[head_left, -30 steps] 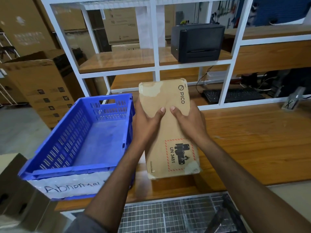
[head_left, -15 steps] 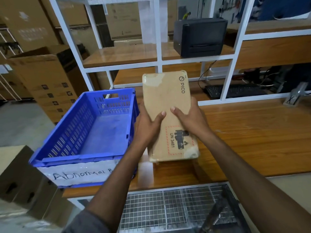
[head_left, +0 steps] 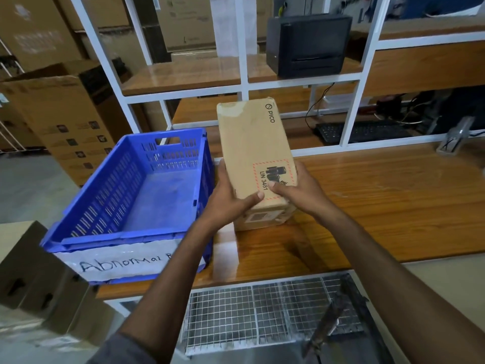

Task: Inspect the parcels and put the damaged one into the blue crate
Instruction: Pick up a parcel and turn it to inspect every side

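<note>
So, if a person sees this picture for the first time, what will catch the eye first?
The brown parcel in the middle, gripped at its near end by the left hand and the right hand over the wooden table. Next, the bright blue crate to its left, with a handwritten label on its front.

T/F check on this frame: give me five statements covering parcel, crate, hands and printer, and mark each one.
1. The blue plastic crate carries a white label reading "Abnormal". True.
2. The brown cardboard parcel lies inside the crate. False: it is beside the crate, over the wooden table.
3. The left hand and right hand both grip the parcel. True.
4. The parcel shows a UN 3481 mark. True.
5. The black printer stands on the table. False: it sits on the wooden shelf behind.
</note>
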A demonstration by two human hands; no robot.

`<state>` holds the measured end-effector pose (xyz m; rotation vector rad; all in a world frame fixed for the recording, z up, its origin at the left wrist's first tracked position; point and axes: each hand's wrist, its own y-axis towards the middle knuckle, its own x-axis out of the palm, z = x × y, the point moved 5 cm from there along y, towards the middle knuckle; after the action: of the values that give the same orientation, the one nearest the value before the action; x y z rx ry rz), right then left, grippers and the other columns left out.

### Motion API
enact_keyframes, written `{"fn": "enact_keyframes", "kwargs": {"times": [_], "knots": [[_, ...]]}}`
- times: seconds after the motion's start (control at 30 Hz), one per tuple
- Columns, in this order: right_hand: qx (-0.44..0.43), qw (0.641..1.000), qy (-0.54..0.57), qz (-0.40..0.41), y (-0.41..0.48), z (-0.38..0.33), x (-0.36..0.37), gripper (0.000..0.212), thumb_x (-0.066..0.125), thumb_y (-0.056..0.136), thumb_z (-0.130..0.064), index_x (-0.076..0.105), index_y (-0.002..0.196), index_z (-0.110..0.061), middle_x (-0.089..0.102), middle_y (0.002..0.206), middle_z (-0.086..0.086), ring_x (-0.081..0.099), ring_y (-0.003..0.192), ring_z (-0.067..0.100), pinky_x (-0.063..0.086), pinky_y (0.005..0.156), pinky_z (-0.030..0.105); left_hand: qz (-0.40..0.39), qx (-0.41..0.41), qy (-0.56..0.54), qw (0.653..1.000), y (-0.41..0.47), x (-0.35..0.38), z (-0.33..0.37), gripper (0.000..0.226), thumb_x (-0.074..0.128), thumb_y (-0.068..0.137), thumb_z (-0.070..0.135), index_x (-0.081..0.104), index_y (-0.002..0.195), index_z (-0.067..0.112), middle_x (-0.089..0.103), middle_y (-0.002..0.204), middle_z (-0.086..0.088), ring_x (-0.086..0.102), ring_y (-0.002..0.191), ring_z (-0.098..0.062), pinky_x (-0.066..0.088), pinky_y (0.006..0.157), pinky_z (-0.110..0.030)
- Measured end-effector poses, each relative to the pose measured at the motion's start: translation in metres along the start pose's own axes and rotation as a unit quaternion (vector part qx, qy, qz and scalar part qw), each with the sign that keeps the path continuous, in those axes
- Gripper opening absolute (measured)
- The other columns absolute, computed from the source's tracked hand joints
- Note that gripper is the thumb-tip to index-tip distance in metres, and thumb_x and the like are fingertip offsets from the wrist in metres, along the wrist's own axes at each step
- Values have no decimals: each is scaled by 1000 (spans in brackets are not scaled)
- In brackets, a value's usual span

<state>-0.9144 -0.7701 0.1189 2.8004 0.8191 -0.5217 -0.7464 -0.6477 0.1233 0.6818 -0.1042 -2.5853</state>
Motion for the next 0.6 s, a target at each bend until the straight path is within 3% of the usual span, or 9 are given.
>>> {"fn": "enact_keyframes", "kwargs": {"times": [0.1, 0.23, 0.3, 0.37, 0.47, 0.53, 0.6], "knots": [[15, 1000, 4, -7, -1, 6, -2, 76, 86, 83, -34, 42, 145, -36, 69, 118, -20, 68, 109, 8, 58, 95, 46, 24, -13, 6, 1000, -3, 1, -3, 110, 89, 81, 39, 11, 159, 37, 55, 132, 24, 60, 122, -6, 57, 99, -36], [5, 998, -33, 52, -2, 1, 1, 75, 88, 82, -36, 46, 144, -33, 65, 111, -22, 67, 107, 9, 58, 92, 44, 75, -15, 35, 996, -3, 4, 2, 103, 87, 84, 38, 17, 160, 35, 53, 128, 23, 58, 113, -5, 49, 84, -20], [-3, 999, -33, 40, 0, -2, -2, 73, 87, 82, -41, 46, 142, -35, 66, 113, -21, 66, 109, 9, 57, 93, 43, 84, -11, 48, 995, -5, 1, 2, 103, 83, 86, 47, 15, 161, 34, 53, 132, 22, 59, 112, -3, 48, 81, -15], [1, 999, 6, -31, -2, -2, -7, 77, 88, 82, -39, 42, 143, -38, 66, 121, -19, 67, 110, 4, 58, 95, 37, 34, -6, 33, 999, -8, -2, -3, 112, 83, 83, 51, 5, 162, 38, 51, 137, 28, 61, 115, 1, 55, 91, -22], [-3, 987, 40, -156, -14, 5, -8, 98, 90, 77, -16, 29, 151, -35, 62, 132, -16, 65, 111, -6, 57, 87, 18, -111, 1, -10, 994, -18, 1, -16, 134, 89, 81, 30, -18, 161, 42, 37, 140, 49, 48, 131, 16, 51, 104, -20], [-12, 987, 20, -159, -18, 12, -6, 116, 93, 71, -10, 21, 160, -31, 60, 137, -15, 62, 116, -7, 55, 88, 17, -106, 22, 6, 994, -21, 0, -22, 126, 86, 85, 29, -11, 163, 44, 35, 149, 41, 46, 137, 9, 52, 108, -29], [-21, 992, 32, -117, -20, 9, -7, 106, 90, 77, -14, 27, 160, -33, 61, 132, -20, 62, 115, -6, 58, 87, 22, -43, 30, 18, 998, -22, -2, -14, 102, 78, 90, 40, 9, 165, 42, 42, 153, 23, 53, 134, -1, 56, 106, -39]]}}
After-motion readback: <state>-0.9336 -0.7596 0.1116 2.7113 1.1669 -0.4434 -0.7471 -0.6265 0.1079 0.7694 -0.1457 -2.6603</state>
